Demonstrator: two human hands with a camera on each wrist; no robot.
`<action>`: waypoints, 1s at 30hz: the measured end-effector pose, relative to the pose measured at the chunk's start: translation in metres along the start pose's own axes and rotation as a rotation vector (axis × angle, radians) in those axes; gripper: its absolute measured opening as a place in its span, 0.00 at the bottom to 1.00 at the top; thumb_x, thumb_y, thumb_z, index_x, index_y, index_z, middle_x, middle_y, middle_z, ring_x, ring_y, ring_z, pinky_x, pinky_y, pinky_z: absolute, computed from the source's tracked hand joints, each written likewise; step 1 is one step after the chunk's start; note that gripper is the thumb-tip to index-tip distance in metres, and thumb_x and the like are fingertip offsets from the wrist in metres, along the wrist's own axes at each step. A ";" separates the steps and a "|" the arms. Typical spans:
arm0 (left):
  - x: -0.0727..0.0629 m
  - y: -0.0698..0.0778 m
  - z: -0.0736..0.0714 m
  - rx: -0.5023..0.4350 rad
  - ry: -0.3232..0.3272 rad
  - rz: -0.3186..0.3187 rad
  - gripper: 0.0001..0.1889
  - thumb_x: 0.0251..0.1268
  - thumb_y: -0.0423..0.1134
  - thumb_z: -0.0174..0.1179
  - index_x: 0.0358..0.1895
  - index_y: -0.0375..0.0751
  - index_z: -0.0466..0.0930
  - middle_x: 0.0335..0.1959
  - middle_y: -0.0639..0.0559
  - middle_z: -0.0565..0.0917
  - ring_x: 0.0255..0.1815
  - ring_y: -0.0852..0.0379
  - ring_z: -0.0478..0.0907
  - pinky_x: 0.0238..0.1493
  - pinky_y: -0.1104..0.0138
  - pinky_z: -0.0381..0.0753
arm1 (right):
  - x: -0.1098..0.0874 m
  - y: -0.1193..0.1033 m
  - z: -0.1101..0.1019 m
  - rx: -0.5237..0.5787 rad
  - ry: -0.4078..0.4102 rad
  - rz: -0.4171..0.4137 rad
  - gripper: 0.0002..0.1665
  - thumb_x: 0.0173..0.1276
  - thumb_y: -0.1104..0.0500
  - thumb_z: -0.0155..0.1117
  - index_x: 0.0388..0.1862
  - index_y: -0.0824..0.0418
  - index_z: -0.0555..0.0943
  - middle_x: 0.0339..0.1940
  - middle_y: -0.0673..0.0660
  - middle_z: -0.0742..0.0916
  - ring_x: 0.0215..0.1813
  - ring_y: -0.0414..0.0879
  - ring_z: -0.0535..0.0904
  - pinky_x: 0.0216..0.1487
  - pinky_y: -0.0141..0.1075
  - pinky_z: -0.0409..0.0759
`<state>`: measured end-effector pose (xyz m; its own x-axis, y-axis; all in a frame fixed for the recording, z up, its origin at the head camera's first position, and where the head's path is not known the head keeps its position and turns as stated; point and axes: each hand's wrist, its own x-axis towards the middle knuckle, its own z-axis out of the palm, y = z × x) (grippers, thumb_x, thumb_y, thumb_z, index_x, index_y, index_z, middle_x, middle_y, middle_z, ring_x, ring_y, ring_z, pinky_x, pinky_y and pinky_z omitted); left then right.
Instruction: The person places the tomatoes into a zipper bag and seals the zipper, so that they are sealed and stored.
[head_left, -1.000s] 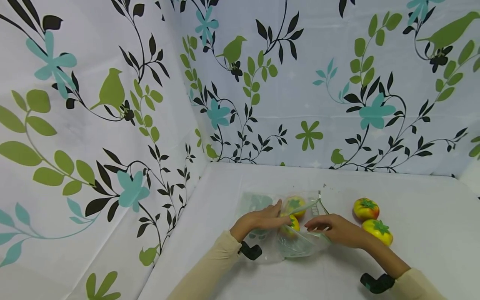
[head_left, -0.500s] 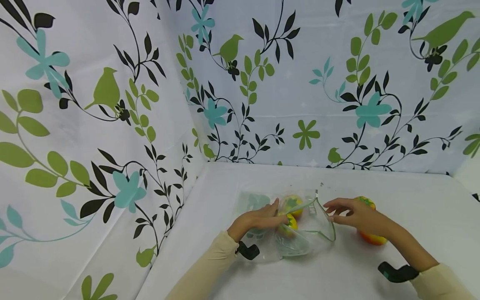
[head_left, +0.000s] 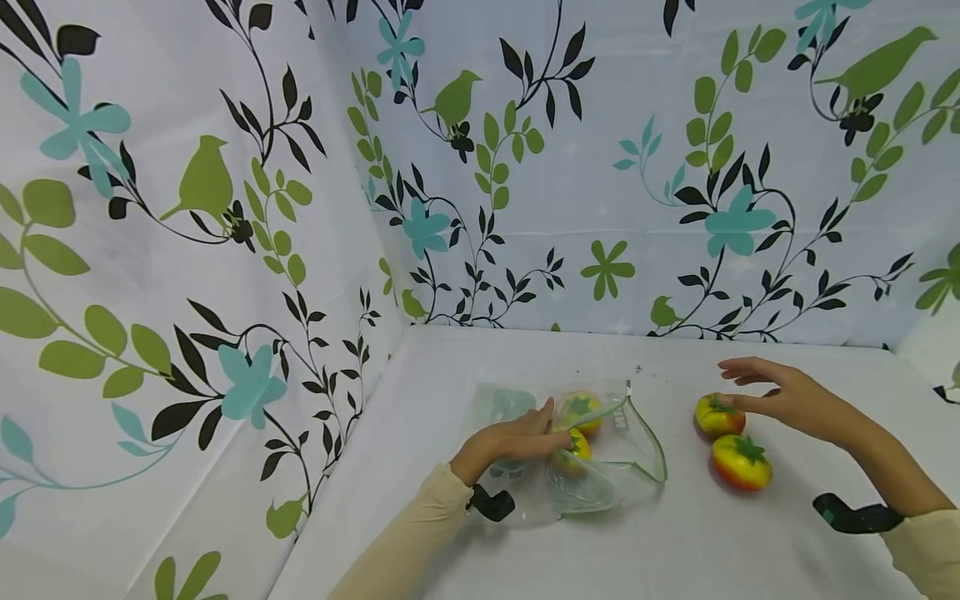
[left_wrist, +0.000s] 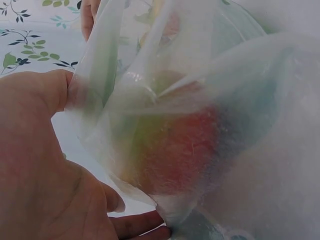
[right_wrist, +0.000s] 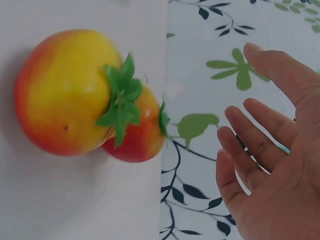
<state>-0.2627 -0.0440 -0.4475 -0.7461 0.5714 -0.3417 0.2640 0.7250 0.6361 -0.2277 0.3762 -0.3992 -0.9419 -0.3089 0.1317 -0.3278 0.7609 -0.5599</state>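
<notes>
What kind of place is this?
Likely a makeshift recording booth: a white tabletop in a corner, bird-and-leaf patterned coverings on two sides, and black wrist-worn cameras on the person. Whether it's in a lab or home isn't visible.

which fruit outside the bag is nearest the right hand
The rear fruit, toward the backdrop: in the head view the right hand overlaps it, not the front fruit.
</notes>
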 end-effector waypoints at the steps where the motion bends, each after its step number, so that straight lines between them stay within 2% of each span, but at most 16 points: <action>1: 0.000 -0.001 0.000 0.002 0.000 -0.001 0.57 0.64 0.68 0.46 0.87 0.39 0.34 0.87 0.40 0.48 0.88 0.44 0.45 0.84 0.47 0.50 | 0.000 0.004 0.001 0.010 -0.009 0.011 0.35 0.75 0.49 0.69 0.74 0.64 0.73 0.65 0.70 0.83 0.65 0.67 0.77 0.55 0.61 0.84; 3: 0.000 -0.001 0.000 0.006 0.001 -0.001 0.57 0.64 0.68 0.46 0.87 0.39 0.35 0.87 0.40 0.48 0.88 0.44 0.44 0.84 0.48 0.50 | 0.000 0.013 0.003 0.028 -0.026 0.035 0.37 0.75 0.48 0.68 0.76 0.65 0.71 0.67 0.73 0.81 0.66 0.71 0.75 0.55 0.67 0.81; 13: 0.002 -0.003 0.001 0.002 -0.004 0.004 0.57 0.64 0.68 0.46 0.87 0.38 0.35 0.87 0.40 0.49 0.88 0.45 0.45 0.84 0.49 0.51 | -0.003 0.047 0.011 0.048 -0.117 0.135 0.44 0.75 0.46 0.67 0.78 0.70 0.65 0.71 0.79 0.75 0.69 0.77 0.71 0.54 0.71 0.79; 30: 0.000 0.000 -0.001 -0.014 -0.011 -0.001 0.57 0.65 0.67 0.46 0.87 0.38 0.34 0.88 0.40 0.47 0.88 0.44 0.44 0.84 0.47 0.49 | -0.002 0.067 0.020 0.075 -0.206 0.171 0.45 0.77 0.43 0.63 0.80 0.71 0.64 0.74 0.79 0.72 0.70 0.78 0.71 0.55 0.69 0.79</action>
<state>-0.2633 -0.0441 -0.4472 -0.7399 0.5747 -0.3497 0.2544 0.7202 0.6454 -0.2461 0.4163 -0.4529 -0.9458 -0.2955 -0.1347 -0.1521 0.7697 -0.6200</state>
